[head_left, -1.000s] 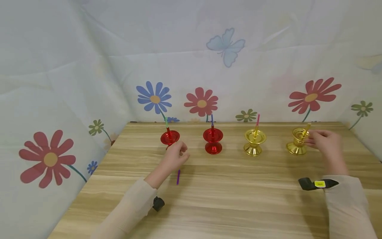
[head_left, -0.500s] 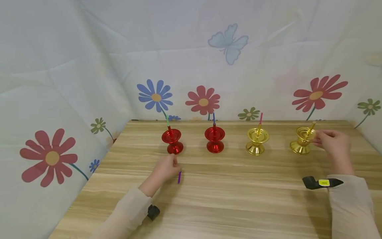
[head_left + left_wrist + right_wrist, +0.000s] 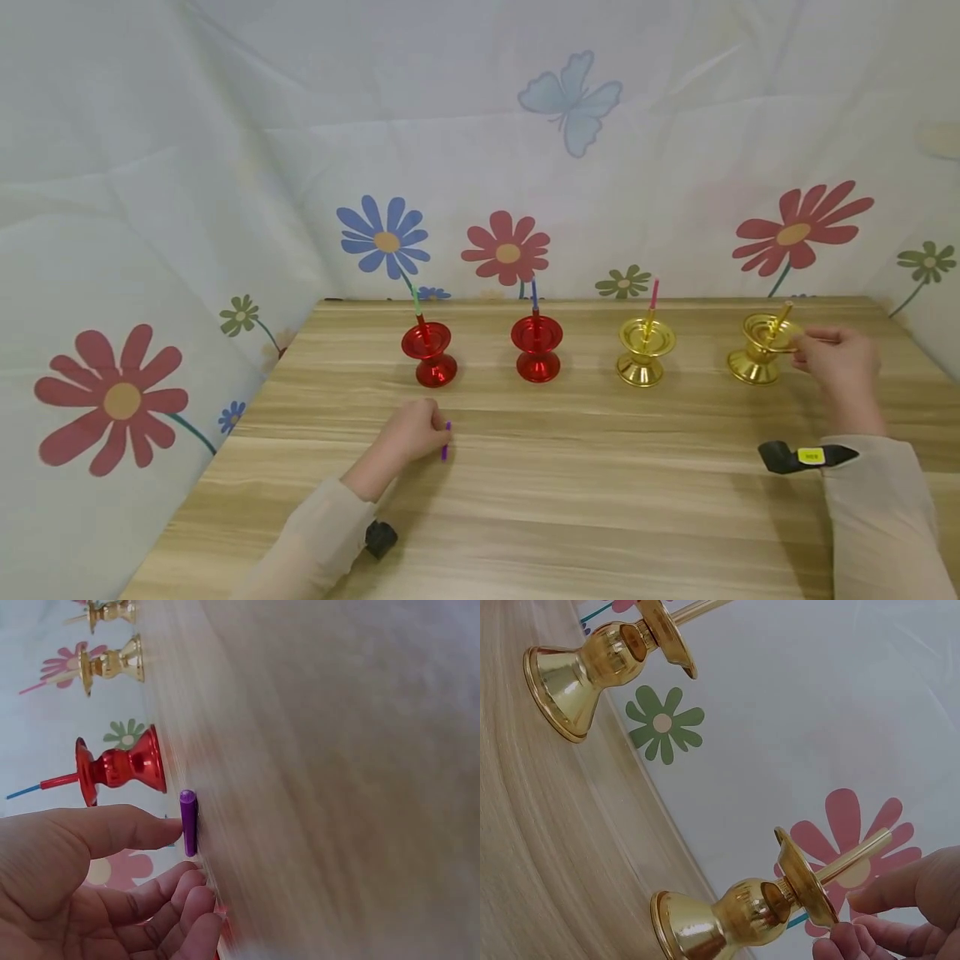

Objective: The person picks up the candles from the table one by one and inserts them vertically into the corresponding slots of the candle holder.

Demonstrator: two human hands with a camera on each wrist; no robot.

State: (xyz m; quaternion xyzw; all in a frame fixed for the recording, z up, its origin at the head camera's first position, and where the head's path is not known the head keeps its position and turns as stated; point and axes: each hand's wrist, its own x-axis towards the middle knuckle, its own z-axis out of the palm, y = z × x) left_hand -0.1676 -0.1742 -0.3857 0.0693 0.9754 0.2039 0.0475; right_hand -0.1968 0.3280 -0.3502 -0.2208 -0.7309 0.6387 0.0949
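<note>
In the head view, my left hand is low over the table beside a thin purple candle. The left wrist view shows my thumb against the purple candle as it lies on the wood, my other fingers loosely bent and apart from it. My right hand pinches the dish rim of the rightmost gold candle holder. That holder's tube has no coloured candle showing above it. In the right wrist view, thumb and fingers meet at the edge of its dish.
To the left stand a red holder with a green candle, another red holder with a blue candle, and a gold holder with a pink candle. Floral cloth hangs behind the wooden table.
My left hand has come down and nearer from in front of the left red holder to the purple candle. My right hand has stayed at the gold holder's rim.
</note>
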